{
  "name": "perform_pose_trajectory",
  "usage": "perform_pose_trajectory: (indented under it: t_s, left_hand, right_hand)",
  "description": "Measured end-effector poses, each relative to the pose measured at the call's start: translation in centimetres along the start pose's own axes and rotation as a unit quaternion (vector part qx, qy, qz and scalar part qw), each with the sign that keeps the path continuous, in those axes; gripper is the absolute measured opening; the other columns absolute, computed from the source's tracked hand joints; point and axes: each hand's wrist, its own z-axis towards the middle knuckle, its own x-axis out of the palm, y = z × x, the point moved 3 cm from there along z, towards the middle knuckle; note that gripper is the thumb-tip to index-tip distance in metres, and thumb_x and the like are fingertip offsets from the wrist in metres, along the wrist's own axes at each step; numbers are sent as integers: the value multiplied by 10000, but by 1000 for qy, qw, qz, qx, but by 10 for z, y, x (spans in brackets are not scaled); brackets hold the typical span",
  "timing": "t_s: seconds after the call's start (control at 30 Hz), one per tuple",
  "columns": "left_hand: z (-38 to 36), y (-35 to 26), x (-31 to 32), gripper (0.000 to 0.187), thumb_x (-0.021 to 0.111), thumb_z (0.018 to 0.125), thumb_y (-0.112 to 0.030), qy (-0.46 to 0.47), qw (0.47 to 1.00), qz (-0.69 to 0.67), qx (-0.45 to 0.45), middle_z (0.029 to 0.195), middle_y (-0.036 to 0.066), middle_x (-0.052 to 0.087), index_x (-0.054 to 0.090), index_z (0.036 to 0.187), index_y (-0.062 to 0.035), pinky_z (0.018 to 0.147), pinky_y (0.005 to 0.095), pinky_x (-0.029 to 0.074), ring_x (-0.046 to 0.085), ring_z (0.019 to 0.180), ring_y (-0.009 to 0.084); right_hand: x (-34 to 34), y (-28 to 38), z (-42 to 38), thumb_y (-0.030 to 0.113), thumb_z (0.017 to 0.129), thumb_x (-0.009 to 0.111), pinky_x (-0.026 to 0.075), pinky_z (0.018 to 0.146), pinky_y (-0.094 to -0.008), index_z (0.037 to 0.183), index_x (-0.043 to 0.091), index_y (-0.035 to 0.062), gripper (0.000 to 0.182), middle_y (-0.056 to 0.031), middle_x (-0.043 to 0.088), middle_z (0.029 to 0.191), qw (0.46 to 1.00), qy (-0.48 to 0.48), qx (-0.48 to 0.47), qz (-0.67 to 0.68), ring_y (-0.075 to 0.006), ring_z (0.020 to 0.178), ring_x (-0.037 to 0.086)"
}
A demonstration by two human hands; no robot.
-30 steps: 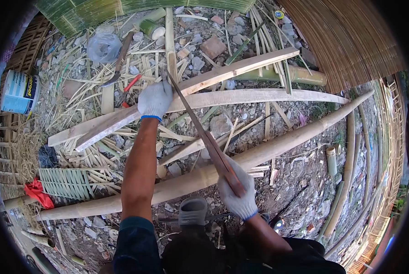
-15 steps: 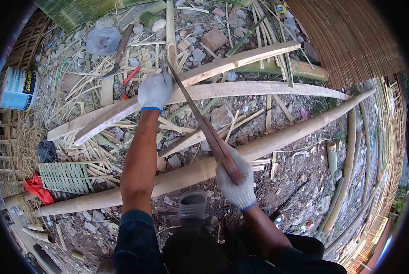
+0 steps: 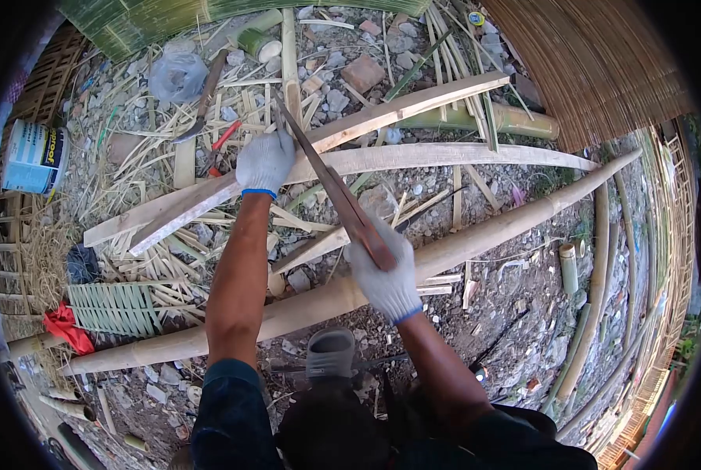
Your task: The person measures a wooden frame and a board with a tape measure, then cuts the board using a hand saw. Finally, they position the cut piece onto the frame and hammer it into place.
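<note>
My right hand (image 3: 386, 270), in a white knitted glove, grips the wooden handle of a handsaw (image 3: 319, 160). The saw's narrow blade points up and to the left, lying across a squared wooden beam (image 3: 413, 110) close to my left hand. My left hand (image 3: 264, 163), gloved with a blue cuff, is closed over that beam, its fingers reaching to the far side. Against the beam lies a curved, pale wooden plank (image 3: 444, 154), crossing it near the left hand. Under my right hand runs a long bamboo pole (image 3: 476, 243).
A sickle-like knife (image 3: 202, 102) and a red-handled tool (image 3: 227, 135) lie beyond my left hand among bamboo strips. A paint bucket (image 3: 33, 157) stands at the left. Rubble covers the ground; a slatted bamboo screen (image 3: 593, 70) is at upper right. A grey sandal (image 3: 331, 352) shows below.
My right hand has pushed the saw forward and up-left, so the handle is nearer the beam. My left hand stays in place on the beam.
</note>
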Motion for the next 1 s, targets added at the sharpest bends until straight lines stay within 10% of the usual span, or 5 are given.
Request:
perform_pose_trajectory:
  t_s: [0.1,0.3,0.47,0.77,1.0]
  left_hand:
    - [5,-1,-7,568,398,1066,-407,-8,1000,-4,7,952,257,766,802,937,-30,867,575,597,752,895,461]
    - [6,0,-3,551,422,1062,-391,-4,1000,10,10,931,254,764,787,903,-11,847,570,603,751,866,462]
    - [-2,-8,-10,525,443,1059,-372,-28,999,-12,12,911,247,763,783,893,-7,801,550,615,752,851,455]
    - [1,2,2,367,510,1032,-363,-8,1000,25,4,925,218,761,725,972,-72,779,571,603,747,848,443]
    - [1,-2,-6,552,419,1073,-391,-23,1000,-14,11,927,248,764,790,895,-23,800,573,606,749,839,468]
  right_hand:
    - [32,2,58,65,901,658,584,802,-415,1369,654,8,471,-247,731,972,999,-31,-30,18,-415,880,745]
    - [-17,-8,-53,43,908,661,600,830,-385,1475,582,-23,576,-283,730,1184,1000,-1,-4,12,-293,937,771]
    - [30,-14,42,69,902,653,588,797,-421,1369,653,0,473,-262,742,1006,998,-44,-32,30,-422,932,755]
    - [-19,-23,-54,2,876,646,608,874,-373,1498,562,7,628,-239,734,1262,1000,14,-14,5,-340,1081,774]
    - [40,-21,66,106,903,698,593,850,-425,1376,656,-10,489,-252,754,1040,997,-42,-48,50,-387,960,768]
